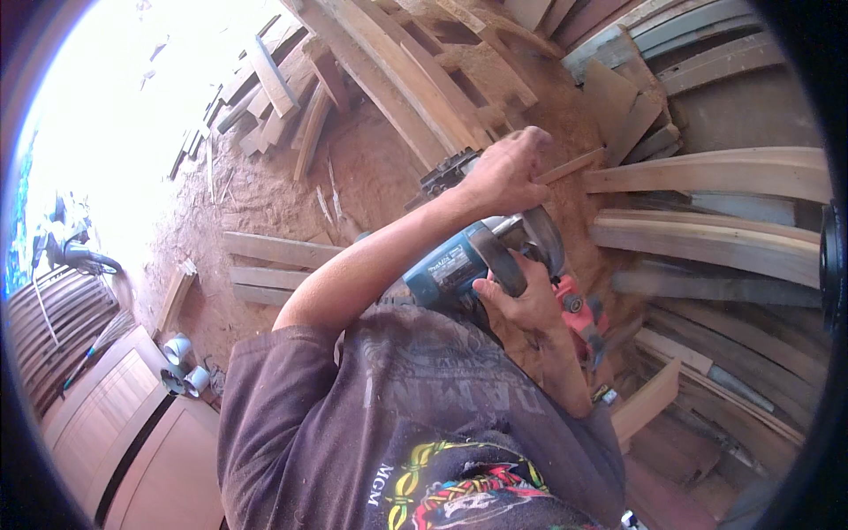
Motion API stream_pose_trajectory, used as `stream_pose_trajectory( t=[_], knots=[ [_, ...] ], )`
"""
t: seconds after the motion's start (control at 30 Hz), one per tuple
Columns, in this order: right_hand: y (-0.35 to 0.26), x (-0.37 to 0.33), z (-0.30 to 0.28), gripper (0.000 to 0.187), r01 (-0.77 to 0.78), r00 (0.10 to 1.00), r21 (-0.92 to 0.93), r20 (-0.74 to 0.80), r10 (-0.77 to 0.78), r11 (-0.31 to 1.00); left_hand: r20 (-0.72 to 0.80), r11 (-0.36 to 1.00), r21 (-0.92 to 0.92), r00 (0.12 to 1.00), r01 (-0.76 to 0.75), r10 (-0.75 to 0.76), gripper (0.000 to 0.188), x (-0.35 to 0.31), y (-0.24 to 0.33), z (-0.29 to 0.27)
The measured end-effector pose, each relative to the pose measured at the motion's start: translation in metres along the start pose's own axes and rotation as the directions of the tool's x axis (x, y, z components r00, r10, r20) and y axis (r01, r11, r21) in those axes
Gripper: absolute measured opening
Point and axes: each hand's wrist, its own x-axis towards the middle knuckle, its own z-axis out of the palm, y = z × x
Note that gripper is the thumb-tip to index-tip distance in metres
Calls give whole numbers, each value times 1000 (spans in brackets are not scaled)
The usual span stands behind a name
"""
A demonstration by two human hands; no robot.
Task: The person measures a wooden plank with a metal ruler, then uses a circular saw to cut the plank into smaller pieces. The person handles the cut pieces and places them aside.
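A blue power tool (446,265) with a dark loop handle (497,258) is in front of my body; I cannot tell its exact kind. My right hand (521,296) is wrapped round that handle, thumb toward the left. Across the tool's far side reaches my left arm. My left hand (508,172) is curled, back upward, above a curved dark part (543,237) of the tool; its fingertips and what they grip are hidden. A black metal piece (450,172) shows beside the left wrist, at the near end of long timber beams (397,66). Red machinery (579,309) shows beside my right wrist.
Curved planks (707,234) are stacked along the right. Wood offcuts (269,79) are heaped at the far left, and sawdust covers the floor (256,190). Wooden panels (97,397), small white cups (178,349) and a parked motorbike (71,238) stand on the left.
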Motion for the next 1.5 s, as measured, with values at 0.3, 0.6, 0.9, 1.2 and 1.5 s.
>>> stream_pose_trajectory(
  t=[0.3,0.6,0.9,1.2,1.5],
  knots=[
    [-15,8,2,37,24,1000,38,-10,-24,999,-335,849,76,815,523,-472,111,-8,-45,-34],
    [-22,12,0,36,-10,1000,21,13,10,1000,-351,819,-115,748,562,-563,135,-9,-64,-32],
    [-23,16,2,37,-10,1000,8,8,10,1000,-370,816,-141,735,560,-568,131,-11,-64,-33],
    [-24,22,6,37,-19,1000,-17,-3,19,1000,-363,817,-151,737,557,-570,133,-10,-61,-41],
    [-32,30,8,41,-46,999,-8,7,46,999,-373,832,-161,747,532,-550,136,-6,-66,-48]
  ],
)
